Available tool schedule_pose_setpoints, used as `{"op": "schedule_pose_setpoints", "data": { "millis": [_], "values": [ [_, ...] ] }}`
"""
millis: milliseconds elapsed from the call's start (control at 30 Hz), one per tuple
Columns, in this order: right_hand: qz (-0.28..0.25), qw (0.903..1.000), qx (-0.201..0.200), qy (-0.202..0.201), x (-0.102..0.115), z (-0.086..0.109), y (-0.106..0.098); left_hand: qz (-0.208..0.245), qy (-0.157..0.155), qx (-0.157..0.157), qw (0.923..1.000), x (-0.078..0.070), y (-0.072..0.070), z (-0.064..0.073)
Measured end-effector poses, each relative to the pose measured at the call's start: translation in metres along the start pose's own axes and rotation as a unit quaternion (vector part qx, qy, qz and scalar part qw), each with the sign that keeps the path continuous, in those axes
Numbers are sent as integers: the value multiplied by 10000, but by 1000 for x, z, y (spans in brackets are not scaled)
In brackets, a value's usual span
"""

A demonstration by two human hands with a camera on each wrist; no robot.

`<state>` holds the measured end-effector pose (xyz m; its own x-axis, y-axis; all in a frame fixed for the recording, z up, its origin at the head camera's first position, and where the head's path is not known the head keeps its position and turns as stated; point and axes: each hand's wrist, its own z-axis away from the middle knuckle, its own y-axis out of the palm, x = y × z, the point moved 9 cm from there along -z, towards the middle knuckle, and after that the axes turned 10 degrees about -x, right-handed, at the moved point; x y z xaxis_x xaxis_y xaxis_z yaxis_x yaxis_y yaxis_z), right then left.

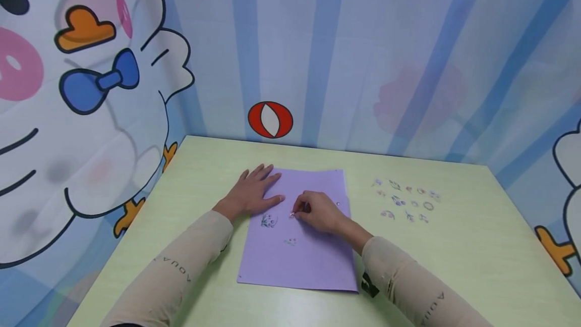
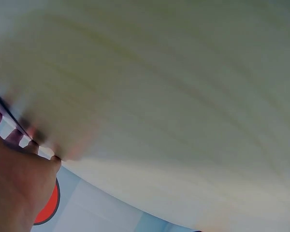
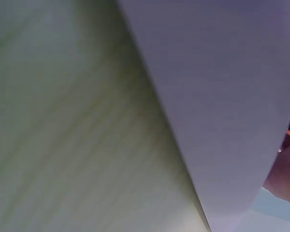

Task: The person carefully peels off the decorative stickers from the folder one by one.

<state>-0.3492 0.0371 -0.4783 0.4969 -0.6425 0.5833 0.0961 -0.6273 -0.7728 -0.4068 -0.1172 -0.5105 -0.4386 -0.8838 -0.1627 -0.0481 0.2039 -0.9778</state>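
A purple sheet (image 1: 308,266) lies on the table in the head view. My left hand (image 1: 251,193) rests on its upper left part with the fingers spread. Over the middle of the sheet, the thumb and forefinger of my right hand (image 1: 320,212) pinch a small pale sticker (image 1: 292,215), too small to make out well. A flower-like sticker (image 1: 269,221) sits on the sheet below my left hand, and another small sticker (image 1: 290,241) lies lower down. In the wrist views, only part of the left hand (image 2: 19,179) and of the right hand (image 3: 285,169) shows at the edge.
Several small stickers, among them a ring-shaped one (image 1: 428,206) and a dark leafy one (image 1: 395,184), lie spread on the table (image 1: 454,266) right of the sheet. A striped blue backdrop (image 1: 290,54) with cartoon birds stands behind the table.
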Motion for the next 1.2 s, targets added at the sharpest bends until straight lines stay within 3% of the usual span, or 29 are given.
{"op": "schedule_pose_setpoints", "data": {
  "millis": [467,867,1200],
  "values": [
    [-346,9987,145,336,-2,4,-3,45,13,-9,10000,-1,-2,0],
    [-1173,9912,317,520,-1,8,-21,90,-6,-40,10000,-2,-3,1],
    [-1374,9889,-13,564,-11,13,-41,98,-48,6,9999,0,-1,1]
  ]
}}
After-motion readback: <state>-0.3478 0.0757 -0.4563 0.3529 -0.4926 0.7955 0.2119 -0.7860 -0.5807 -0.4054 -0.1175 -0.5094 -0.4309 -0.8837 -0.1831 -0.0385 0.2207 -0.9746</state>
